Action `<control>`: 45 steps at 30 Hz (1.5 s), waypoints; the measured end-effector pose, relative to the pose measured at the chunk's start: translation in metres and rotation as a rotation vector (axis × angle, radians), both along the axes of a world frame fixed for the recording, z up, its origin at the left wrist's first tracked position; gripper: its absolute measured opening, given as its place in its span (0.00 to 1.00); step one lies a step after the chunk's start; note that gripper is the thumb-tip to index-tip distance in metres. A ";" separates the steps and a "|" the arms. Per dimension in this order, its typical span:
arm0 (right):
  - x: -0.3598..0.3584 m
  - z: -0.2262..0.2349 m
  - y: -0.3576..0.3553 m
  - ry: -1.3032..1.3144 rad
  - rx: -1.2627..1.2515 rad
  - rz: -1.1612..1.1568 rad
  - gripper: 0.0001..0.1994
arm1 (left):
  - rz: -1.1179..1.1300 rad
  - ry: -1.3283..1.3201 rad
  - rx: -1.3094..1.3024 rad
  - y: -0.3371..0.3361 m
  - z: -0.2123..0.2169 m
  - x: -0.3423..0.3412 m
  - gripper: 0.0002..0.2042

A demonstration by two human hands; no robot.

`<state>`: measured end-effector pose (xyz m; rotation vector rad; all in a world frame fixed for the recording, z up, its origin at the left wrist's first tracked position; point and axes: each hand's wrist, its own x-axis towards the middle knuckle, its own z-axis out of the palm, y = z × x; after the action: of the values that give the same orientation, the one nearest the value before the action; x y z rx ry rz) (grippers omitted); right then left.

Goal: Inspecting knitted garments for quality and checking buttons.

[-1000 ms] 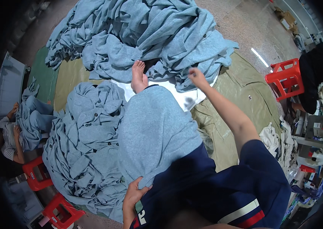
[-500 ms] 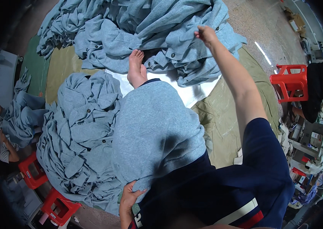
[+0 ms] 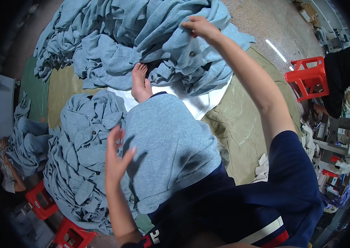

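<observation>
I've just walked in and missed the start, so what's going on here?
A person has a blue garment draped over one leg, with buttoned knitwear of the same colour heaped around it. The right hand is at the far pile; whether it grips any cloth is hard to tell. The left hand is open and holds nothing, near where the garment meets the left pile. A bare foot is beside the far pile.
</observation>
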<state>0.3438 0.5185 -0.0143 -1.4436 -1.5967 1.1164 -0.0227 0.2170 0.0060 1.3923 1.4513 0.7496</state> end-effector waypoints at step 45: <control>-0.055 -0.147 -0.197 0.555 -0.213 -0.212 0.14 | 0.374 -1.260 -0.599 0.199 -0.166 0.141 0.20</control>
<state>0.2884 0.3210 -0.1613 -1.2477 -0.9413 1.4344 0.1185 0.4159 -0.1596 0.0392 0.7543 1.0228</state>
